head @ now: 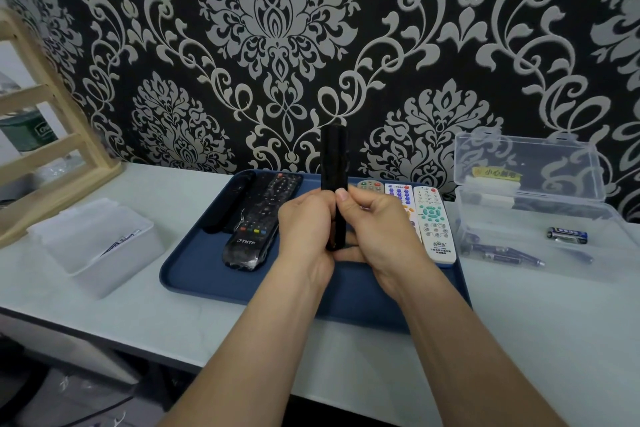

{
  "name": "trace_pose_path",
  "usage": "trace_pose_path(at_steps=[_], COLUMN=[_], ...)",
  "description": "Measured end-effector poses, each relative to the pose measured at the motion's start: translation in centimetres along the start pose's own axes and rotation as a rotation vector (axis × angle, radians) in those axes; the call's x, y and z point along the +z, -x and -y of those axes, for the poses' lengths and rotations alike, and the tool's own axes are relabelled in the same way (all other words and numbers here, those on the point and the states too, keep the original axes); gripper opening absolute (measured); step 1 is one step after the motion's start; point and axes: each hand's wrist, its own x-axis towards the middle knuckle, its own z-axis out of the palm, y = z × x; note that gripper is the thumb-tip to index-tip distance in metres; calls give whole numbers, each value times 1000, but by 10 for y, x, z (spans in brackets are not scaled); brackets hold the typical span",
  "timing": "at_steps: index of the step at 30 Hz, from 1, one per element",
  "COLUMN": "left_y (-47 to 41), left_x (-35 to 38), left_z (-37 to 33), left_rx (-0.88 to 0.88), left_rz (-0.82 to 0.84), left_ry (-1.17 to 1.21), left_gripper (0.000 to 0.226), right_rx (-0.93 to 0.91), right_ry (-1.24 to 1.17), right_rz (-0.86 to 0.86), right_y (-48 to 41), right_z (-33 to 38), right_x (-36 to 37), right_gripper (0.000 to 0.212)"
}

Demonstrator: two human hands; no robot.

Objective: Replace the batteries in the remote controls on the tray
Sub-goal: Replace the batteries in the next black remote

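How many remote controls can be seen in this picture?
6. The upright black remote is gripped by the left hand and right hand. On the tray: slim black remote, wrapped black remote, grey-topped remote, middle white remote, rightmost white remote. Hands may hide others.

Behind your white counter (519, 340) you face black wallpaper (381, 45) with silver damask; a wooden rack (41, 151) stands at its left end.

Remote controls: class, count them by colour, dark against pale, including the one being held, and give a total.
Black: 3 (held black remote, plastic-wrapped remote, slim black remote)
White or pale: 3 (half-hidden pale remote, middle white remote, right white remote)
Total: 6
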Motion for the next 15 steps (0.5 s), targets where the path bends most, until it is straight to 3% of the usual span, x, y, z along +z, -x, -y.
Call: trace_pose_path(at_steps=[4, 15], left_y=[-2, -1], left_x=[0, 0], left_z=[-1, -2], left_rx=[-8, -49], left_rz=[-11, 40], left_ry=[-9, -38], left_gripper=[40, 27], right_rx=[-3, -21], right_ry=[9, 51], right_rz=[15, 41], right_y=[-1, -1], right_z=[0, -1], right_x=[0, -3], right_gripper=[24, 22])
